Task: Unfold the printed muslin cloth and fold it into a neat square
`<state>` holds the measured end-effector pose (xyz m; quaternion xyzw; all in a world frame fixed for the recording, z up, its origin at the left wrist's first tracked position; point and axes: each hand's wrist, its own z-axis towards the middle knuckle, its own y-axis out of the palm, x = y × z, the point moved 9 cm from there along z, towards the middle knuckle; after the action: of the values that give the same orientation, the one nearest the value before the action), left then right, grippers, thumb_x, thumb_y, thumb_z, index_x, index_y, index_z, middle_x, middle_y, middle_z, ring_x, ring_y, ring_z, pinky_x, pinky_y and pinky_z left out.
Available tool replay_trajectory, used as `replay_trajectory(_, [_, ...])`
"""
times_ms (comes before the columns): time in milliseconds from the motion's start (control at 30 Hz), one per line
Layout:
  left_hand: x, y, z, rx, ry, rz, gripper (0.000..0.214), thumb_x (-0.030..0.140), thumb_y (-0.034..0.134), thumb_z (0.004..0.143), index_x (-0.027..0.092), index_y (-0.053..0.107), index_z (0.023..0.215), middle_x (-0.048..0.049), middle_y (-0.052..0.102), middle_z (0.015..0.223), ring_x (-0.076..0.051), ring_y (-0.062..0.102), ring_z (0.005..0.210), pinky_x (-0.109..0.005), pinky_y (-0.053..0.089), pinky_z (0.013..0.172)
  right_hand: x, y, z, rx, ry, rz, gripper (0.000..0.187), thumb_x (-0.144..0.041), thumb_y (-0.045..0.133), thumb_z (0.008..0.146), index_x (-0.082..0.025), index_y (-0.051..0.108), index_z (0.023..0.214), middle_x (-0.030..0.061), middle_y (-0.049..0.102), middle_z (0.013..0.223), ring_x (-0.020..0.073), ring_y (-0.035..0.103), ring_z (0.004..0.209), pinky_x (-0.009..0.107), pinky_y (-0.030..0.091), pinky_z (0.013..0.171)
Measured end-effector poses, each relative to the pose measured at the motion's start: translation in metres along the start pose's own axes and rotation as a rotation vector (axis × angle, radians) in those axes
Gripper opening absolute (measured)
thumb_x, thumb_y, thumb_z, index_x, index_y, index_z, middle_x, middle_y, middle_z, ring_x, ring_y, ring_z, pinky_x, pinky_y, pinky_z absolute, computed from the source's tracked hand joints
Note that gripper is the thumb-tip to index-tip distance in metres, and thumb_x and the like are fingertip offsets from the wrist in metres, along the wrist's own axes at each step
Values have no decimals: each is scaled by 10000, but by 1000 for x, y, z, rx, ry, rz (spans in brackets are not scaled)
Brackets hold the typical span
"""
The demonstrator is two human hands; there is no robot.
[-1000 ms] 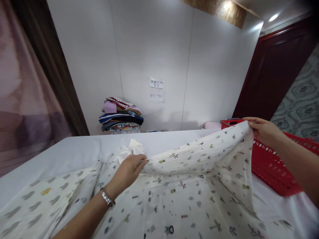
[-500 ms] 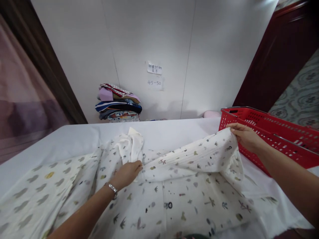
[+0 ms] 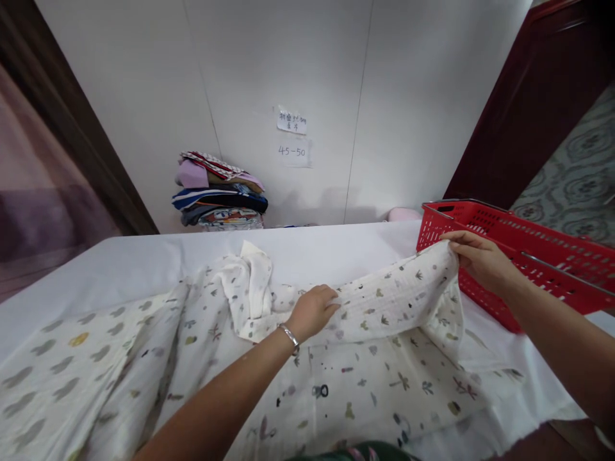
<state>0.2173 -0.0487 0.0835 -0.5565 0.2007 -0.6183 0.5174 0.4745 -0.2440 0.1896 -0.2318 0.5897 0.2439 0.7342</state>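
A white muslin cloth [image 3: 365, 358] printed with small grey and coloured shapes lies spread over the white table [image 3: 144, 256]. My left hand [image 3: 314, 310], with a silver bracelet at the wrist, rests curled on the cloth's folded upper edge near the middle. My right hand [image 3: 478, 259] pinches the cloth's right corner and holds it lifted beside the red basket [image 3: 528, 256]. A bunched white part of the cloth [image 3: 252, 285] lies just left of my left hand.
A stack of folded clothes [image 3: 218, 198] sits against the white wall behind the table. Two paper notes [image 3: 293, 137] are stuck to the wall. A pink object [image 3: 403, 214] lies behind the basket. A dark red door stands at the right.
My left hand has slid right along the cloth's edge toward the middle. My right hand has lowered the raised corner, so the cloth hangs closer to the table.
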Motion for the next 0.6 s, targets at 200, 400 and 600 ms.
replay_trajectory(200, [-6,23,1,-17,-89,42,183,265,567,787,202,596,956,-29,613,867,-184,550,843,-293,417,720,2,3,-4,-17,5,-15,191,-264,692,652,-232,672,839,-18,608,726,107,520,632,197,415,558])
replay_trajectory(400, [0,5,-3,45,-39,-34,92,252,544,802,189,559,736,-18,575,780,-166,519,776,-290,398,686,14,-1,3,-20,22,-9,224,-273,708,626,-242,673,845,-10,625,751,130,537,656,229,434,578])
replay_trajectory(600, [5,-24,-9,207,44,24,242,318,425,896,207,618,801,-39,613,900,-167,534,852,-310,397,769,15,-6,1,4,13,-15,204,-296,692,654,-237,657,846,-2,615,749,136,537,649,237,441,580])
